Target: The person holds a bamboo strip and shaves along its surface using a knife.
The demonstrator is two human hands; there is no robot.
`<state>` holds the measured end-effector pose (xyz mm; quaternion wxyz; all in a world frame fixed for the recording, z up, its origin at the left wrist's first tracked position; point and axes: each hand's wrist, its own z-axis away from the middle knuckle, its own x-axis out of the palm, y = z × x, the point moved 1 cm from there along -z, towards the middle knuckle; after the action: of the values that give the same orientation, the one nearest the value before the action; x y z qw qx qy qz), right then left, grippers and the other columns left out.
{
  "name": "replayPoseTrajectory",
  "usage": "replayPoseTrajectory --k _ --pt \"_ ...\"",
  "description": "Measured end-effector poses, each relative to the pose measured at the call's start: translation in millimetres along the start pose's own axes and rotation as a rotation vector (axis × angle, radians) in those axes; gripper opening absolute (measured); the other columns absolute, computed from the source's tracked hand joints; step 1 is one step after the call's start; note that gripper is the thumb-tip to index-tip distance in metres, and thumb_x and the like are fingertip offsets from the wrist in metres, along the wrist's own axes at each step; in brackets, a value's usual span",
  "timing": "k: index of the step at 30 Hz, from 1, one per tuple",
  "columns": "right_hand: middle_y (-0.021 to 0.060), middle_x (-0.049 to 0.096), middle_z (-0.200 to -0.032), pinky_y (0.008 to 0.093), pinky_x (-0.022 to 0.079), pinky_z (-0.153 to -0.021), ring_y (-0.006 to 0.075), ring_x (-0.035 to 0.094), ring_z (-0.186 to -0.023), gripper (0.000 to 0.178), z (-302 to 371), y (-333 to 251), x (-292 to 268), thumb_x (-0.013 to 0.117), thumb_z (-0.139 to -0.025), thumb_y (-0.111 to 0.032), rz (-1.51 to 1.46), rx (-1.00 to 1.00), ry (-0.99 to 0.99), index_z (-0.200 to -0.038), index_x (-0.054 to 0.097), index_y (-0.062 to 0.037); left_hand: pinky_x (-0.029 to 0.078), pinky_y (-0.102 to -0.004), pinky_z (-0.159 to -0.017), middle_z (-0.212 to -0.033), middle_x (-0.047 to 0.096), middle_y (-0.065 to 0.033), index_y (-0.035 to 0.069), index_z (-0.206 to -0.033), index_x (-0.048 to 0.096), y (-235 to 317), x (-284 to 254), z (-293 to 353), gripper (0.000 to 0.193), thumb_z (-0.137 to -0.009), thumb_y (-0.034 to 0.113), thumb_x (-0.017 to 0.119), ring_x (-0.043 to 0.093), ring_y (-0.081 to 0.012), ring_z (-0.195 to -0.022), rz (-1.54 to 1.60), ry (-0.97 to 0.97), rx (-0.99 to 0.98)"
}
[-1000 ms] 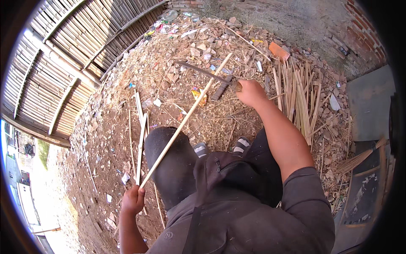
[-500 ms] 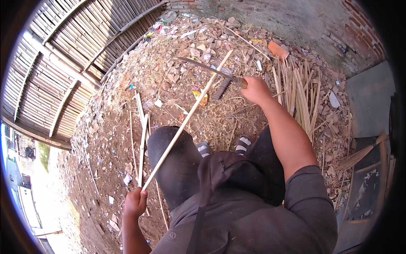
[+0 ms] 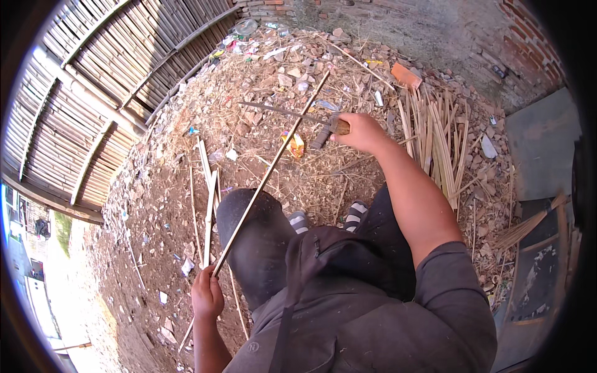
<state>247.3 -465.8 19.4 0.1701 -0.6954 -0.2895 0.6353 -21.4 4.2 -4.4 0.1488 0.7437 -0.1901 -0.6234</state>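
My left hand [image 3: 208,297] is closed round the lower end of a long, thin bamboo strip [image 3: 258,191]. The strip slants up across my left knee toward the rubble, with its narrow side showing. In my right hand [image 3: 362,132] is the wooden handle of a long-bladed knife [image 3: 273,109]. Its dark blade points left and crosses the strip near the upper end; whether the two touch I cannot tell. Just below the knife handle, a short dark object [image 3: 322,136] lies on the ground, partly covered by my hand.
Cut bamboo strips [image 3: 443,149] lie heaped at the right. More strips [image 3: 208,214] rest on the ground beside my left knee. Rubble and litter [image 3: 273,68] cover the dirt. Around stand a bamboo wall [image 3: 93,74], a brick wall [image 3: 410,31] and a grey panel [image 3: 540,146].
My right hand and the knife have moved left and slightly down. The strip has turned from its broad pale face to its narrower side, and my left hand has shifted slightly right.
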Motion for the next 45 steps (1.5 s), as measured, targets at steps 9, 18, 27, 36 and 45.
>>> replayPoseTrajectory --k 9,18,27,36,45 --pt "0.0141 0.066 -0.081 0.0454 0.050 -0.070 0.0352 0.066 -0.079 0.042 1.5 3.2 8.3 0.075 -0.082 -0.042 0.218 -0.182 0.067 -0.098 0.060 -0.0067 0.046 -0.0459 -0.062 -0.071 0.062 -0.0174 0.002 -0.104 0.064 -1.7 -5.4 -11.6 0.031 -0.103 0.029 0.049 0.062 -0.0361 -0.066 0.017 -0.246 -0.176" --pt "0.0142 0.068 -0.084 0.0476 0.052 -0.074 0.0345 0.068 -0.086 0.042 12.9 -14.6 -1.4 0.073 -0.084 -0.041 0.334 -0.173 -0.057 -0.112 0.063 -0.0110 0.044 -0.0480 -0.060 -0.067 0.059 -0.0187 0.001 -0.085 0.061 16.5 -11.9 -14.7 0.037 -0.101 0.033 0.052 0.060 -0.0400 -0.065 -0.054 -0.170 -0.199" --pt "0.0180 0.069 -0.089 0.0492 0.052 -0.076 0.0384 0.067 -0.086 0.045 -5.1 32.8 10.5 0.072 -0.084 -0.040 0.203 0.014 -0.036 -0.116 0.063 -0.0097 0.042 -0.0472 -0.056 -0.064 0.058 -0.0177 0.002 -0.077 0.059 3.4 -11.9 -12.8 0.037 -0.098 0.033 0.056 0.059 -0.0399 -0.061 -0.180 -0.121 -0.204" --pt "0.0158 0.067 -0.083 0.0499 0.052 -0.074 0.0375 0.067 -0.085 0.030 8.2 16.1 6.4 0.074 -0.082 -0.030 0.338 -0.106 -0.106 -0.098 0.062 -0.0075 0.042 -0.0469 -0.053 -0.062 0.057 -0.0179 0.003 -0.073 0.057 -8.8 -9.4 -13.2 0.038 -0.096 0.033 0.058 0.059 -0.0379 -0.057 -0.134 -0.131 -0.204" --pt "0.0172 0.069 -0.084 0.0467 0.053 -0.073 0.0376 0.068 -0.083 0.031 10.4 2.8 7.2 0.074 -0.077 -0.025 0.251 -0.054 -0.112 -0.099 0.065 -0.0049 0.040 -0.0509 -0.052 -0.060 0.055 -0.0189 0.005 -0.069 0.050 -29.3 0.1 -5.3 0.041 -0.095 0.036 0.057 0.056 -0.0432 -0.057 -0.248 -0.059 -0.143"
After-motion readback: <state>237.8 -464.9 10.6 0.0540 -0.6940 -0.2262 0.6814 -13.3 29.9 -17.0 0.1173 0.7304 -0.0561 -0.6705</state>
